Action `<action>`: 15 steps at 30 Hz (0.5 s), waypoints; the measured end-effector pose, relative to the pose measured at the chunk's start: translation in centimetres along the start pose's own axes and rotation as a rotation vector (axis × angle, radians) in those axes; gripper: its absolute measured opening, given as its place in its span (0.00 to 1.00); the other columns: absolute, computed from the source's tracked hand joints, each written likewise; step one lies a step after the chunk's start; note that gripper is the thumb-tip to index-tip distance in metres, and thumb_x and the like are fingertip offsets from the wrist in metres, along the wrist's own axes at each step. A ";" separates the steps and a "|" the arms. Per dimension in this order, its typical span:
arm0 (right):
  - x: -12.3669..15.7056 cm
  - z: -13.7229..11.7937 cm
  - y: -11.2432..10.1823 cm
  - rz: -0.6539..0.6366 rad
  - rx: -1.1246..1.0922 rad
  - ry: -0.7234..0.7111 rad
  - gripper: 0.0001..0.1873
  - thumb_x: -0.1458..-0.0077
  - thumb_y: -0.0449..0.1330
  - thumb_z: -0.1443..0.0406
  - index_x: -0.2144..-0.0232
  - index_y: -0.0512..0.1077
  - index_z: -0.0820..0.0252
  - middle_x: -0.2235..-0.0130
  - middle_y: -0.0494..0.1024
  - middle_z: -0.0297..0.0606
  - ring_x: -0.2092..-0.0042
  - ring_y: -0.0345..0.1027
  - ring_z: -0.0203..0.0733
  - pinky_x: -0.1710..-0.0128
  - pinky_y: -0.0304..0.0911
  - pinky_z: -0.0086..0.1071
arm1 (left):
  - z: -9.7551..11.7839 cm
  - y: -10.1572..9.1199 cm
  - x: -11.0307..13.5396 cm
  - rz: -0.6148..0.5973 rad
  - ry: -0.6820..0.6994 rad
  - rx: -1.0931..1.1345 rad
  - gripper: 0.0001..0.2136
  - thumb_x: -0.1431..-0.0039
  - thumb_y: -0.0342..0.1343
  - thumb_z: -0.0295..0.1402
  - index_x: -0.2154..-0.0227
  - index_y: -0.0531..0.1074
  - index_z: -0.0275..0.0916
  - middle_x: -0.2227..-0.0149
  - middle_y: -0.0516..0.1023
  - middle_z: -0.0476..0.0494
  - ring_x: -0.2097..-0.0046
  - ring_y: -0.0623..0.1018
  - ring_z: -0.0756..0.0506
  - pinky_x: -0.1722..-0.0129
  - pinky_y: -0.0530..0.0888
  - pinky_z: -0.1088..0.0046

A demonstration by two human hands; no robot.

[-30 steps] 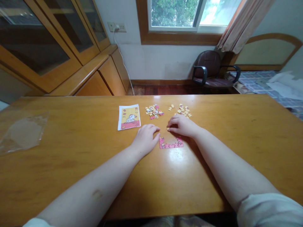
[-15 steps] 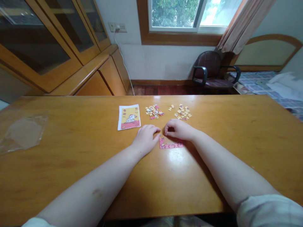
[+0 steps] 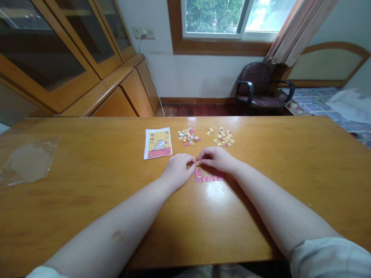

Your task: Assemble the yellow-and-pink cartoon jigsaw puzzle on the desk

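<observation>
A partly joined jigsaw puzzle [image 3: 209, 178], pink along its near edge, lies flat on the table in front of me. Above its left end my left hand [image 3: 180, 166] and my right hand [image 3: 218, 158] meet, fingertips close together. Between them shows a small yellow puzzle piece [image 3: 198, 163], pinched by the thumb and finger of each hand. My right hand and wrist cover the puzzle's upper right part. Beyond my hands lie two heaps of loose pieces, a mixed left heap [image 3: 188, 136] and a mostly yellow right heap [image 3: 224, 137].
A picture card [image 3: 158, 143] with a white animal on yellow and pink lies left of the heaps. At the table's far left is a clear plastic bag [image 3: 29, 161]. Behind the wooden table [image 3: 101, 154] stand a cabinet [image 3: 116, 88] and an armchair [image 3: 256, 85].
My right hand has moved slightly left, bringing its fingertips to those of my left hand. The yellow piece now shows between them.
</observation>
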State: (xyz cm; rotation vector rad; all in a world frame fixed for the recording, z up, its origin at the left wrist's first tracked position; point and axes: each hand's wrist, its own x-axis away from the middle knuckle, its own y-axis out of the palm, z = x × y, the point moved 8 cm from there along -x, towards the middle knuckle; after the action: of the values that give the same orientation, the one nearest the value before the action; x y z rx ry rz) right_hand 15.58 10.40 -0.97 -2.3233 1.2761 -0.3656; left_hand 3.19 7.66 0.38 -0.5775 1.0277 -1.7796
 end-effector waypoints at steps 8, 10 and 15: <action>0.0 -0.5 -0.3 0.033 0.047 0.014 0.06 0.47 0.63 0.64 0.67 0.78 0.60 0.68 0.80 0.35 0.68 0.70 0.36 0.64 0.64 0.30 | -0.3 -0.2 0.1 0.018 0.005 0.042 0.08 0.39 0.54 0.33 0.70 0.77 0.40 0.66 0.80 0.46 0.61 0.76 0.44 0.58 0.69 0.66; 0.0 -0.2 -0.4 0.045 0.052 0.040 0.06 0.47 0.63 0.64 0.68 0.78 0.60 0.70 0.79 0.34 0.68 0.70 0.36 0.65 0.64 0.30 | -0.6 -0.2 0.0 0.036 -0.008 0.066 0.09 0.39 0.54 0.34 0.69 0.78 0.40 0.66 0.80 0.46 0.61 0.76 0.44 0.58 0.69 0.67; -0.2 0.3 -0.4 0.051 -0.008 0.074 0.06 0.48 0.63 0.63 0.70 0.78 0.61 0.70 0.79 0.35 0.69 0.69 0.36 0.66 0.64 0.30 | -0.5 -0.1 -0.2 0.018 -0.014 0.069 0.09 0.39 0.54 0.34 0.69 0.79 0.40 0.66 0.81 0.45 0.62 0.76 0.44 0.59 0.69 0.67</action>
State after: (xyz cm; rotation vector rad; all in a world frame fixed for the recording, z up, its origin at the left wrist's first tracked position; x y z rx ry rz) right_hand 15.91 10.85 -1.07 -2.2979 1.3712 -0.4335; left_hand 2.84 8.05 0.23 -0.5356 0.9550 -1.7862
